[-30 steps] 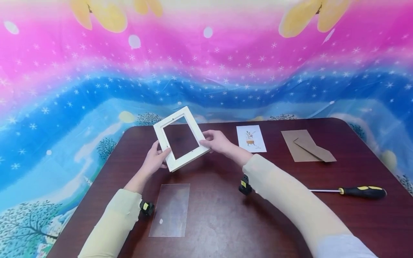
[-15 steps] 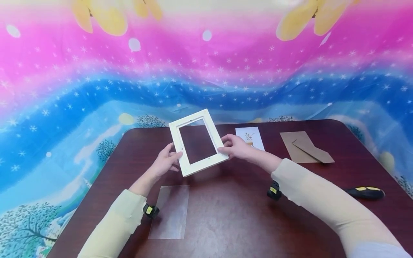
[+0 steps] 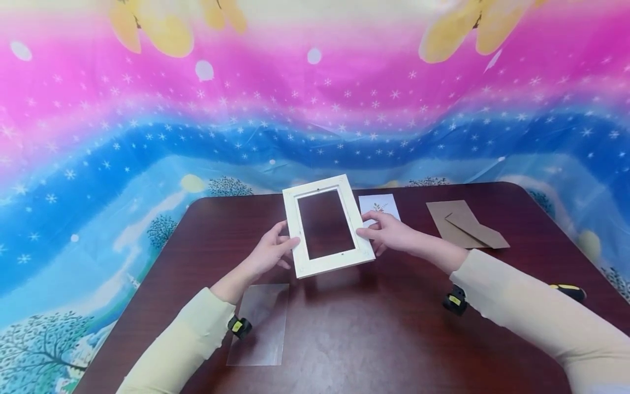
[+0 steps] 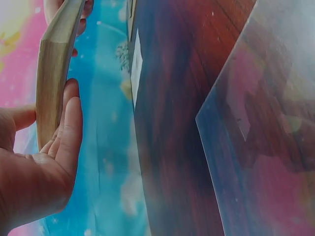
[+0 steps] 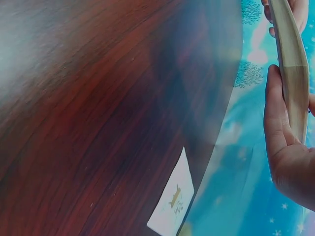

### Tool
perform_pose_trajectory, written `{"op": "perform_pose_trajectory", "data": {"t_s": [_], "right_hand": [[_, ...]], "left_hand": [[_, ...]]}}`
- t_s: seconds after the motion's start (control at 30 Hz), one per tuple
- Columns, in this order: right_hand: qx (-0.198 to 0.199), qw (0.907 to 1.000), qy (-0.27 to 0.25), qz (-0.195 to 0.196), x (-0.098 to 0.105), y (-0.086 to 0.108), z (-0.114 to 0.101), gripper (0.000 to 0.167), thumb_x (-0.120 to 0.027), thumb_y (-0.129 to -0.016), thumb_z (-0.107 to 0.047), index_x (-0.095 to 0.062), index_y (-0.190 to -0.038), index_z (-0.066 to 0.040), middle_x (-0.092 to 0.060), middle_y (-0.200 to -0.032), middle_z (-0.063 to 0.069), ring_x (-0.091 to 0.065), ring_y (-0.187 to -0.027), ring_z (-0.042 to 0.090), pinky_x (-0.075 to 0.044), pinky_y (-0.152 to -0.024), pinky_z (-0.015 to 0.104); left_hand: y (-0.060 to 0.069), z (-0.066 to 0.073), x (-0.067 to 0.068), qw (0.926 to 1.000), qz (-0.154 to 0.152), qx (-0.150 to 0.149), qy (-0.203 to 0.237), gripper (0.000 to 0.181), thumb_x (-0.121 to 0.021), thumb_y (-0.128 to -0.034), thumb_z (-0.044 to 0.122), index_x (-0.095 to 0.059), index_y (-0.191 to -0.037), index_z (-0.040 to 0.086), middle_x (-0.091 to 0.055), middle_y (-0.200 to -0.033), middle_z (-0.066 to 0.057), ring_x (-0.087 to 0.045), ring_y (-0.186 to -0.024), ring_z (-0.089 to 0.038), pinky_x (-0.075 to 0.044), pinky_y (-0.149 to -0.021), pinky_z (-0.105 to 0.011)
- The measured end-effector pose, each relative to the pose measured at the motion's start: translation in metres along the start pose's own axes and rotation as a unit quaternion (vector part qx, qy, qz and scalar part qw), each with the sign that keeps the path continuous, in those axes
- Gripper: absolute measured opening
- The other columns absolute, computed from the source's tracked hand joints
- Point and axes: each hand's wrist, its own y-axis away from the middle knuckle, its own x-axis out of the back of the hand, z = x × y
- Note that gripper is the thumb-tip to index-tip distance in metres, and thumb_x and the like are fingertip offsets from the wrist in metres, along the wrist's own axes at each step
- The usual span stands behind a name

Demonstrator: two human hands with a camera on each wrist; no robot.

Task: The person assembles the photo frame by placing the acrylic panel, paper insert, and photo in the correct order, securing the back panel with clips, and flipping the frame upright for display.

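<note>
Left hand and right hand each grip one side of a white frame aloft over the table, its opening bare; outward, lying separate and, I judge, none yet fitted: one clear sheet, one printed card, one brown backing board.

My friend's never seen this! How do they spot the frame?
Start at the dark reddish-brown table before the bright backdrop. Above it, the left hand and right hand hold up the frame, a whitish, slightly tilted rectangle. Unlike the flat white card lying beyond it, the frame has a big rectangular hole through its middle.
</note>
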Motion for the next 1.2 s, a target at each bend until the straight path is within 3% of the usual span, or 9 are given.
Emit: {"op": "perform_pose_trajectory", "data": {"t_s": [0.17,0.43,0.7,0.8,0.97,1.07,1.2], "right_hand": [[-0.008,0.9998,0.016,0.003,0.007,0.012,0.004,0.044,-0.056,-0.099,-0.014,-0.039,-0.132,0.009,-0.069,-0.09,0.018,-0.065,-0.057,0.023,-0.055,-0.058,0.043],[-0.005,0.9982,0.059,0.011,0.013,0.027,0.011,0.048,-0.054,-0.101,-0.019,-0.039,-0.138,0.009,-0.068,-0.079,0.012,-0.066,-0.061,0.035,-0.053,-0.055,0.038],[-0.005,0.9985,0.053,0.013,0.015,0.037,0.019,0.037,-0.052,-0.102,-0.02,-0.047,-0.122,0.011,-0.065,-0.076,0.01,-0.064,-0.059,0.031,-0.053,-0.053,0.038],[-0.001,0.998,0.061,0.015,0.018,0.04,0.019,0.039,-0.052,-0.102,-0.02,-0.048,-0.124,0.012,-0.063,-0.074,0.009,-0.062,-0.057,0.026,-0.054,-0.054,0.041],[-0.011,0.997,0.075,0.016,0.018,0.045,0.02,0.057,-0.053,-0.101,-0.018,-0.03,-0.143,0.013,-0.064,-0.075,0.01,-0.061,-0.055,0.025,-0.054,-0.056,0.044],[-0.013,0.9966,0.081,0.013,0.018,0.047,0.023,0.065,-0.054,-0.101,-0.017,-0.018,-0.149,0.01,-0.064,-0.073,0.01,-0.061,-0.055,0.026,-0.054,-0.056,0.047],[-0.01,0.9961,0.088,0.009,0.017,0.051,0.027,0.068,-0.054,-0.101,-0.015,-0.014,-0.151,0.008,-0.065,-0.073,0.01,-0.061,-0.055,0.028,-0.053,-0.056,0.049]], "left_hand": [[0.001,0.004,-0.01,0.9999,-0.011,0.0,0.002,0.059,-0.057,-0.099,0.012,-0.026,-0.149,0.003,-0.066,-0.11,-0.023,-0.066,-0.069,-0.02,-0.052,-0.053,-0.032],[0.0,0.006,-0.024,0.9992,-0.035,-0.004,-0.021,0.06,-0.06,-0.0978,0.013,-0.027,-0.148,0.004,-0.068,-0.105,-0.019,-0.065,-0.066,-0.018,-0.052,-0.052,-0.033],[-0.001,0.003,-0.036,0.9978,-0.06,-0.003,-0.029,0.06,-0.059,-0.0982,0.012,-0.025,-0.147,0.001,-0.068,-0.106,-0.02,-0.067,-0.068,-0.022,-0.053,-0.05,-0.035],[0.002,0.007,-0.04,0.9974,-0.067,0.0,-0.029,0.064,-0.06,-0.0977,0.012,-0.022,-0.148,-0.001,-0.068,-0.105,-0.021,-0.068,-0.069,-0.029,-0.053,-0.05,-0.036],[0.001,0.001,-0.044,0.9961,-0.086,0.003,-0.021,0.08,-0.061,-0.0966,0.013,-0.006,-0.154,0.005,-0.069,-0.1,-0.019,-0.068,-0.072,-0.039,-0.053,-0.051,-0.036],[0.001,0.0,-0.046,0.995,-0.098,0.003,-0.018,0.086,-0.062,-0.0964,0.013,0.001,-0.156,0.009,-0.07,-0.096,-0.019,-0.068,-0.072,-0.039,-0.054,-0.052,-0.035],[0.001,-0.003,-0.048,0.9943,-0.105,0.008,-0.019,0.088,-0.063,-0.0959,0.013,0.002,-0.156,0.011,-0.07,-0.092,-0.017,-0.068,-0.068,-0.035,-0.053,-0.051,-0.035]]}}
